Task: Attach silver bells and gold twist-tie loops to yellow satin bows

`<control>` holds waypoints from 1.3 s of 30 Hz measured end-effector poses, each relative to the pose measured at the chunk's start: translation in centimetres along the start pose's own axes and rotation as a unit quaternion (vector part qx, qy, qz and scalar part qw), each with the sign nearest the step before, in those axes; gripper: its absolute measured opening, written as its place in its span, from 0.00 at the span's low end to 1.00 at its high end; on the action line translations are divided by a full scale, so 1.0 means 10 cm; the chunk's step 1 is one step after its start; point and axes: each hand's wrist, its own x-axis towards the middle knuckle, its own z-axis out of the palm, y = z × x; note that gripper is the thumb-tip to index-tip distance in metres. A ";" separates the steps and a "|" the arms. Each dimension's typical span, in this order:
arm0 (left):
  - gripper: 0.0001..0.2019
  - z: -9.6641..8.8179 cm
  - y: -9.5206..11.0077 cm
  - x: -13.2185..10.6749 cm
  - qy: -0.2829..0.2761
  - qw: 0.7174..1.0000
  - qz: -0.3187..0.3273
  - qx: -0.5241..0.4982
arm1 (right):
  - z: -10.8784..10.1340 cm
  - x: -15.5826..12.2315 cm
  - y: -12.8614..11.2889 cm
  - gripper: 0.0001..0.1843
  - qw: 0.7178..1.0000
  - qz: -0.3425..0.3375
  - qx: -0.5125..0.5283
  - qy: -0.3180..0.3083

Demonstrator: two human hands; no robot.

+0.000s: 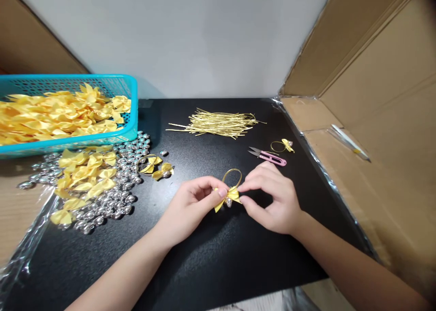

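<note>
A yellow ribbon bow (233, 194) with a silver bead (229, 202) at its front sits between my hands, low over the black tabletop. From its top rises a loop of gold tie (233, 171). My left hand (192, 204) is closed, pinching the bow's left side between thumb and index finger. At the bow's right wing, the thumb and index finger of my right hand (272, 199) close around the ribbon edge. Beyond the right hand lie pink thread snips (270, 157) and another looped bow (287, 145).
A turquoise basket (134, 106) full of yellow bows (57, 113) stands at the left. Before it, loose bows (86, 172) lie among silver beads (119, 202). Two looped bows (156, 166) rest nearby. Gold ties (221, 123) lie at the back; white tweezers (349, 141) are on cardboard at right.
</note>
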 end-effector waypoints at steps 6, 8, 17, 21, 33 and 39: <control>0.09 0.04 0.00 -0.02 -0.007 1.000 0.015 -0.017 | 0.06 -0.03 -0.02 0.04 0.999 0.045 0.009 0.003; 0.08 0.05 -0.01 -0.03 -0.006 1.000 0.022 -0.010 | 0.07 -0.04 -0.02 0.05 0.999 0.049 0.006 0.002; 0.07 0.05 -0.08 -0.05 -0.014 0.996 0.082 0.019 | 0.10 -0.05 0.00 0.07 0.999 0.038 0.004 -0.013; 0.06 0.04 -0.09 -0.07 -0.017 0.995 0.089 0.028 | 0.11 -0.05 0.01 0.07 0.999 0.044 0.005 -0.023; 0.06 0.05 -0.03 -0.07 -0.023 0.985 0.130 0.114 | 0.10 -0.04 0.00 0.08 0.973 0.193 0.094 -0.091; 0.07 0.03 0.00 -0.06 -0.016 0.962 0.149 0.229 | 0.09 0.02 0.02 0.18 0.829 0.443 0.317 -0.122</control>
